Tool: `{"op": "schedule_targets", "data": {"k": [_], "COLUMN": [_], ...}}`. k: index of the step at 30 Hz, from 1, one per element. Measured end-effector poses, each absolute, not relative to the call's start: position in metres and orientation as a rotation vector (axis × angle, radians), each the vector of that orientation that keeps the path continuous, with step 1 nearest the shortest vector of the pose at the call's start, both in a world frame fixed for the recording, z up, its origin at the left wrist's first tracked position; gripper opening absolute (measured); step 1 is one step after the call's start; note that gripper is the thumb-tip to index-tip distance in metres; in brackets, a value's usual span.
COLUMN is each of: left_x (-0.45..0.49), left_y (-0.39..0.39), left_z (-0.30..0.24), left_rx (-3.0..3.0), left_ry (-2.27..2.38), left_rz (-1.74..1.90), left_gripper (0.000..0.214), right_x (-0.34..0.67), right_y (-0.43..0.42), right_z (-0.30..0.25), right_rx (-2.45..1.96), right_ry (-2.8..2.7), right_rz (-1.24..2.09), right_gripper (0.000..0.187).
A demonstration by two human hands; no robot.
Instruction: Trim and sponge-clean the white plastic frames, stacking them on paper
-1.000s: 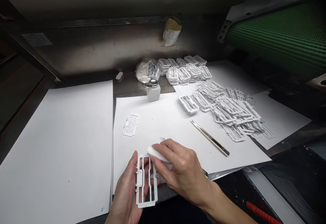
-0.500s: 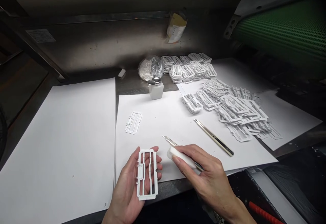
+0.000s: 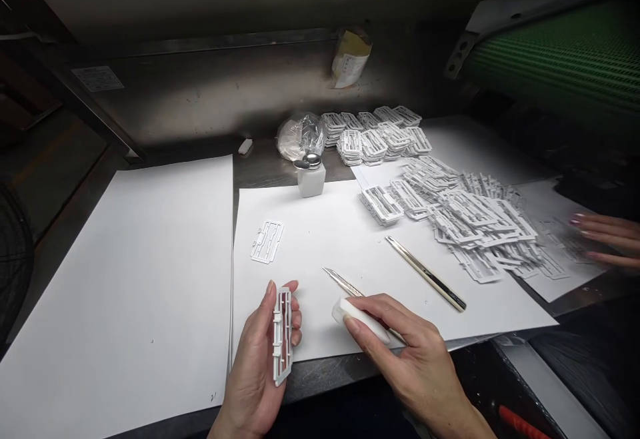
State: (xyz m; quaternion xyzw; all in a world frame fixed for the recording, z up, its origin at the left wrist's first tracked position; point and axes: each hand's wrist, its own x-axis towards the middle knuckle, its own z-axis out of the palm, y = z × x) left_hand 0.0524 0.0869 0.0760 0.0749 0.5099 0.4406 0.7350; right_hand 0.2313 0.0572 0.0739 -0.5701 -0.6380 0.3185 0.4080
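My left hand [image 3: 255, 366] grips a white plastic frame [image 3: 283, 336] with long slots and small side tabs, turned nearly edge-on. In my right hand [image 3: 413, 359], thumb and fingers pinch a white eraser-like block [image 3: 361, 319]. A craft knife [image 3: 343, 282] with its pointed blade toward the upper left lies by that hand, its rear part hidden behind the block and fingers. Farther right, a second, gold-coloured knife [image 3: 425, 272] rests on the white paper [image 3: 305, 246]. Another such frame [image 3: 267, 241] lies flat beyond my left hand.
Several frames lie in a jumbled heap [image 3: 480, 219], with neat stacks [image 3: 373, 142] behind. A metal-lidded bottle [image 3: 311, 180] stands by a clear plastic bag [image 3: 300, 138]. Paper sheets [image 3: 165, 279] cover the left. Another person's hand [image 3: 613, 236] reaches in at right.
My left hand has turned the frame from face-up to nearly edge-on. Another person's hand has appeared at the right by the heap. My right hand keeps its hold on the block.
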Motion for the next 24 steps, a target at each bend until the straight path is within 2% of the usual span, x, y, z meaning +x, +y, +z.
{"op": "schedule_targets", "data": {"k": [8, 17, 24], "left_x": [0.0536, 0.0475, 0.0453], "left_y": [0.0872, 0.0899, 0.0895], "left_z": [0.0775, 0.0773, 0.0780], "left_rx": [0.158, 0.023, -0.017], "left_ry": [1.200, 0.923, 0.943], "left_rz": [1.013, 0.982, 0.959], "left_gripper": [0.039, 0.043, 0.044], "right_x": [0.2271, 0.2283, 0.2323], "right_y": [0.0556, 0.0558, 0.0550], "right_z": [0.0766, 0.0762, 0.0760], "right_rx": [-1.430, -1.424, -1.439], "right_ry": [-1.616, -1.610, -1.611], "right_rz": [0.797, 0.785, 0.738], "right_gripper": [0.016, 0.013, 0.014]}}
